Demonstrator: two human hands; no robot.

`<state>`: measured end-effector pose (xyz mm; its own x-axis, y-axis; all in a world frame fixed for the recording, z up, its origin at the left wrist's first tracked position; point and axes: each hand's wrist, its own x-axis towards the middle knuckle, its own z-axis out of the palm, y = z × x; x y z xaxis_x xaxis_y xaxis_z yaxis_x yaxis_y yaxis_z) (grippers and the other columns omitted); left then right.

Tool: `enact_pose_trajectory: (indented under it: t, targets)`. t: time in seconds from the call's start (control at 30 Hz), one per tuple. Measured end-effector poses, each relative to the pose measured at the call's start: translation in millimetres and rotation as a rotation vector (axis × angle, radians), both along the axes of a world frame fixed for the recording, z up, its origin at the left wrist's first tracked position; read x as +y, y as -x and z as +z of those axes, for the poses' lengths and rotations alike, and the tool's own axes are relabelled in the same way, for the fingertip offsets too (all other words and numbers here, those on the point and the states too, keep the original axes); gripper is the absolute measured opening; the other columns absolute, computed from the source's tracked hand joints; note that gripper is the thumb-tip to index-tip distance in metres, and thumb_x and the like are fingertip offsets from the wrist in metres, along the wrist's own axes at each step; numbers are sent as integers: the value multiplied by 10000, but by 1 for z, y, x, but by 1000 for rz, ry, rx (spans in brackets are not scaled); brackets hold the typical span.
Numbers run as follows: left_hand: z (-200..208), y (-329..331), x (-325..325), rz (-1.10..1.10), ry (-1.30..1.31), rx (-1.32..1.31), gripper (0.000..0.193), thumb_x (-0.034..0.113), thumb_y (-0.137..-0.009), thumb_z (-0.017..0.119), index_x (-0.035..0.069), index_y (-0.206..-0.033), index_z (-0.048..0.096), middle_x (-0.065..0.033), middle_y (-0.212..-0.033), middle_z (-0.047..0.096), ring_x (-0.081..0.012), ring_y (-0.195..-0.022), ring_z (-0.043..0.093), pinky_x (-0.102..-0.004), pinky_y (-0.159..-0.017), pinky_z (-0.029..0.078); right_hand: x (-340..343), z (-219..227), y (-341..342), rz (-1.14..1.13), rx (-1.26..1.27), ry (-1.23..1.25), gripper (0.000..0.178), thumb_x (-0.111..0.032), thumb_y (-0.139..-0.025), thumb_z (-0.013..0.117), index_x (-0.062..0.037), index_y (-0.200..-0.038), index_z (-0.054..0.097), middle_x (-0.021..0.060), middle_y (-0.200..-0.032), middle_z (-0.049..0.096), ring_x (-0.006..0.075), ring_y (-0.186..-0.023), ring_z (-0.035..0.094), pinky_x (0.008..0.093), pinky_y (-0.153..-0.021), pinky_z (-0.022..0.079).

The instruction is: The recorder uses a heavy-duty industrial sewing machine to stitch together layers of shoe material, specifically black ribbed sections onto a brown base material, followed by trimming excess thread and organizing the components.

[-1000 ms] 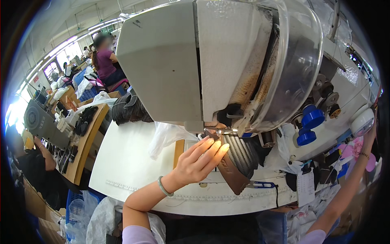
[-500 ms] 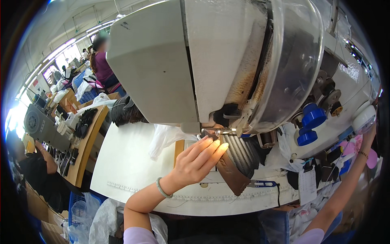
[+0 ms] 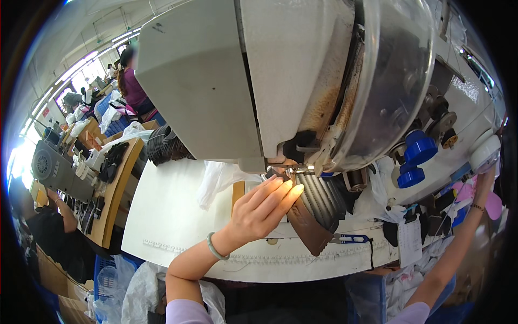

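Open: left tabletop [image 3: 162, 216] | Blocked: machine head [image 3: 199, 92] (close by left fingers [image 3: 275, 196])

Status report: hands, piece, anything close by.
Left hand at curved brown piece with grey ribs. Right hand at rounded white knob. Slim blue tool beside piece.

A crumpled translucent plastic bag [image 3: 218, 184] lies on the white table [image 3: 167, 216], with a small blue tool [image 3: 362, 238] and a paper sheet [image 3: 409, 244] toward its right edge. Leftward, a wooden-edged table [image 3: 120, 191] carries black items [image 3: 112, 163]. Below stands a blue basket [image 3: 101, 264]. Farther back sits a person in purple [image 3: 135, 89].
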<state>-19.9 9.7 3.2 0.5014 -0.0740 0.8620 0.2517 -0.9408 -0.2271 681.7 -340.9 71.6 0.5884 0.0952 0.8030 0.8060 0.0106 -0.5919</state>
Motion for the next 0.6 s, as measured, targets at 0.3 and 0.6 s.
enact_pose_trajectory:
  t: [0.3, 0.6]
  targets:
    - [11, 1, -11, -46, 144, 79, 393, -5, -666, 615, -11, -1059, 640, -119, -987, 651, -292, -895, 663, -347, -782, 564, 131, -53, 416, 507, -407, 264, 381, -102, -658, 649, -47, -1033, 612, 160, -1044, 594, 382, -1109, 561, 457, -937, 439]
    - [8, 8, -10, -122, 390, -56, 411, -68, -683, 635, -26, -1090, 595, -163, -1055, 652, -281, -912, 670, -325, -747, 547, 256, -60, 502, 873, -754, 241, 394, -65, -671, 701, -40, -1062, 655, 96, -1103, 609, 285, -1012, 605, 390, -862, 526]
